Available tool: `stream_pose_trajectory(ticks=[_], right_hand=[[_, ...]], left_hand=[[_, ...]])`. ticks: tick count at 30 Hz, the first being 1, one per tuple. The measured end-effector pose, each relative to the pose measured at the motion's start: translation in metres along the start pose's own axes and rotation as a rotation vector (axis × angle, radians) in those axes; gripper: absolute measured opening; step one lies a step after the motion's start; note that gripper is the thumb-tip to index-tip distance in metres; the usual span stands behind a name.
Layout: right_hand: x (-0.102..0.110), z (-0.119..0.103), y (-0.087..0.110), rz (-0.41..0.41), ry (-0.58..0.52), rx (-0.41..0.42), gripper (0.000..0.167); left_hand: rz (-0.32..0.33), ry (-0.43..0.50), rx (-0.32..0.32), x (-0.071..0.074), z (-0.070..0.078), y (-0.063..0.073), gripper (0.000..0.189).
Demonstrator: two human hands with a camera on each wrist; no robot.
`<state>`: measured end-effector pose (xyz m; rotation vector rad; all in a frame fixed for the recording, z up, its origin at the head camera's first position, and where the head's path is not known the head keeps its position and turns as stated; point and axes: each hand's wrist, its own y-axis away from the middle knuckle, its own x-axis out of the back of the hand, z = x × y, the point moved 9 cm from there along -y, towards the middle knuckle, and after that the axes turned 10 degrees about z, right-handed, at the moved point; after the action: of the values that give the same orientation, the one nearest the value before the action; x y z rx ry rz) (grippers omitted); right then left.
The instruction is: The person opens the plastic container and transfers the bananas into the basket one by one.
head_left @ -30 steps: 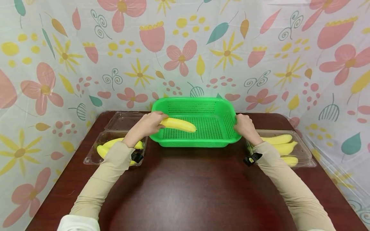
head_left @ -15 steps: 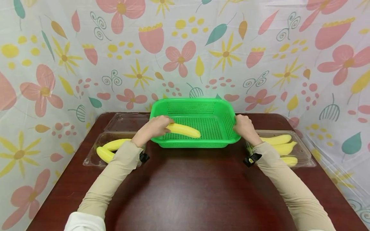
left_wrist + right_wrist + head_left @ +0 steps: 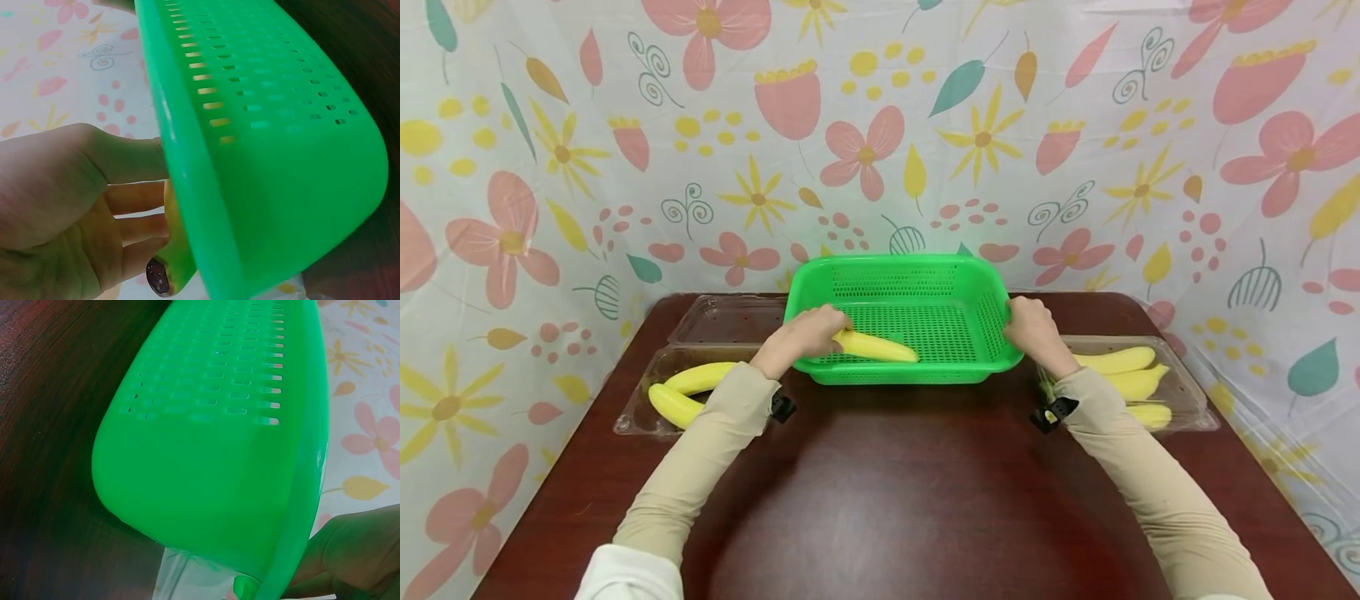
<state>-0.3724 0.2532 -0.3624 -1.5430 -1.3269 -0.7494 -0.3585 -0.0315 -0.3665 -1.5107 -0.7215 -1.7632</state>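
Note:
A green perforated basket stands at the back middle of the table. My left hand holds a yellow banana by one end, over the basket's front left part. The banana's free tip points right and dips low inside, near the front wall. In the left wrist view, its dark-ended stem shows beside the rim, with the fingers behind it. My right hand grips the basket's right rim. In the right wrist view, part of that hand appears at the rim's outer corner.
On the left, a clear plastic box holds bananas, with its lid folded back. To the right, another clear box has several bananas, partly behind the right forearm. A floral curtain hangs behind the brown table.
My left hand has moved right and slightly toward me, bringing the banana lower into the basket by its front wall. The right hand has stayed on the rim.

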Motion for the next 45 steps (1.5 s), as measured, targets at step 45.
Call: stream_pose_trajectory(ticks=[45], right_hand=[[0.001, -0.001, 0.001, 0.02, 0.009, 0.025, 0.03]], left_hand=[[0.269, 0.254, 0.007, 0.041, -0.028, 0.057, 0.02]])
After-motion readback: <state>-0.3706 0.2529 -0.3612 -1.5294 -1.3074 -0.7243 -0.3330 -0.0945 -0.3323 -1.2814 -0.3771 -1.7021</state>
